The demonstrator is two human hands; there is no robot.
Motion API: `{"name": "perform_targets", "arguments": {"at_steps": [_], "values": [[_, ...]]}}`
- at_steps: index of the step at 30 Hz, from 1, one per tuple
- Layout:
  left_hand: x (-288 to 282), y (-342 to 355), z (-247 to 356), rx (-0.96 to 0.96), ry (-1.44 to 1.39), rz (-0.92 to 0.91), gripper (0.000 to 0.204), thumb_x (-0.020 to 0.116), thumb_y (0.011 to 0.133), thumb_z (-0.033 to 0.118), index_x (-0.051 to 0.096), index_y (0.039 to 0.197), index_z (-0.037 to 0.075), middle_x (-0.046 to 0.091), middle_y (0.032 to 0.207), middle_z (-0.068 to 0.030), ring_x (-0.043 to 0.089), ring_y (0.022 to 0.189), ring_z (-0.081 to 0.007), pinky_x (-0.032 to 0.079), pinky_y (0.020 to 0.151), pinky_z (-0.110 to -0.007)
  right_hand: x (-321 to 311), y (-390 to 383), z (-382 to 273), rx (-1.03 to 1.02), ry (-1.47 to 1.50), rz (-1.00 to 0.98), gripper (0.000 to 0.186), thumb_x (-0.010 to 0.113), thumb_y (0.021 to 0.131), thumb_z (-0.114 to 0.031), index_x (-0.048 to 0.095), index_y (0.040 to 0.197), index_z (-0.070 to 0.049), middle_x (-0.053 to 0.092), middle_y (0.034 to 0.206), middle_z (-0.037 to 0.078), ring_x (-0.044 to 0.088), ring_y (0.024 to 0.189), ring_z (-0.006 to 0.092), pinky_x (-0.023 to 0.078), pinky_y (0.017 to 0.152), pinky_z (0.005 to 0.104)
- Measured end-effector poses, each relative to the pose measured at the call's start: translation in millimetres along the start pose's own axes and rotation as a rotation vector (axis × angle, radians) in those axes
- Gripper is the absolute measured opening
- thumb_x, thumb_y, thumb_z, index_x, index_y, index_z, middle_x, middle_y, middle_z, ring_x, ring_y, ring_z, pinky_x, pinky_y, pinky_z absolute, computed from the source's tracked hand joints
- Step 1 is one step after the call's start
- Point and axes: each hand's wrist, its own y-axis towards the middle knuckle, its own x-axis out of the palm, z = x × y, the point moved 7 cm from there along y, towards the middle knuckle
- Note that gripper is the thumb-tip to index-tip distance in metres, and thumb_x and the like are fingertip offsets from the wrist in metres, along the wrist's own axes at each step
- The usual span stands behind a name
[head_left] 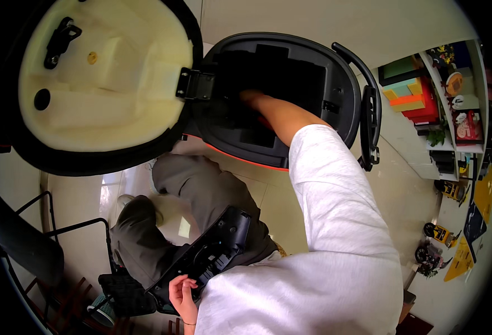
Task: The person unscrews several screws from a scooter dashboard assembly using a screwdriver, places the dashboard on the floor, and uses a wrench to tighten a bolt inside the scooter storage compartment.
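An open seat compartment (338, 84), black with an orange lower edge, fills the upper middle. Its hinged lid (128, 72) is flipped to the left, showing a cream underside with black fittings. My right hand (251, 97) reaches into the dark compartment, its fingers hidden in shadow. Lower down, a curved black plastic panel (232, 229) with bosses and slots lies across my lap. My left hand (183, 293) is at the panel’s near edge, fingers loosely bent and slightly apart, not clearly gripping it.
A black grab rail (373, 106) curves along the compartment’s right side. Shelves (458, 151) with coloured boxes and small items stand at the right, near several yellow-and-black model vehicles (441, 234). A black tubular frame (73, 226) and dark chairs are at lower left.
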Motion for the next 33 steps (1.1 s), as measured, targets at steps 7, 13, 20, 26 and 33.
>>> {"name": "perform_targets", "arguments": {"at_steps": [7,13,20,26,33], "values": [[4,5,-3,0.006,-0.028,-0.035,0.016,0.053,0.097,0.010,0.054,0.106,-0.002,0.061,0.085,-0.0081,0.054,0.074,-0.0114,0.044,0.072,-0.023,28,26,8,-0.115,-0.035,-0.028,0.031,0.058,0.081,-0.026,0.070,0.102,-0.007,0.068,0.106,0.018,0.067,0.094,0.0308,0.052,0.081,0.0410],[-5,0,-6,0.018,-0.018,0.001,0.016,0.052,0.097,0.011,0.055,0.105,-0.002,0.061,0.085,-0.0077,0.054,0.074,-0.0115,0.045,0.071,-0.023,-33,-43,-41,0.029,0.173,-0.274,0.044,0.054,0.087,-0.038,0.063,0.118,-0.008,0.067,0.109,0.015,0.067,0.091,0.0277,0.054,0.079,0.0403],[-2,-7,-6,0.072,-0.021,-0.059,0.015,0.051,0.097,0.010,0.055,0.106,-0.002,0.061,0.085,-0.0072,0.054,0.074,-0.0111,0.045,0.072,-0.023,-37,-87,-47,0.109,-0.088,-0.347,0.038,0.050,0.089,-0.036,0.064,0.111,-0.009,0.067,0.100,0.013,0.066,0.081,0.0246,0.054,0.070,0.0382],[6,-9,6,0.152,-0.076,-0.115,0.013,0.050,0.096,0.005,0.056,0.106,-0.001,0.062,0.087,-0.0068,0.055,0.077,-0.0105,0.044,0.072,-0.023,-58,-83,-6,-0.078,-0.387,-0.188,0.014,0.062,0.075,-0.002,0.070,0.086,-0.003,0.068,0.085,0.009,0.066,0.076,0.0157,0.052,0.067,0.0302],[-10,-14,3,0.242,-0.070,-0.099,0.012,0.052,0.096,0.006,0.058,0.104,0.000,0.063,0.087,-0.0050,0.056,0.077,-0.0091,0.045,0.072,-0.021,-167,-260,-68,0.123,-0.293,-0.019,0.019,0.050,0.083,-0.010,0.062,0.083,0.004,0.063,0.077,0.016,0.063,0.066,0.0272,0.051,0.062,0.0381]]}}
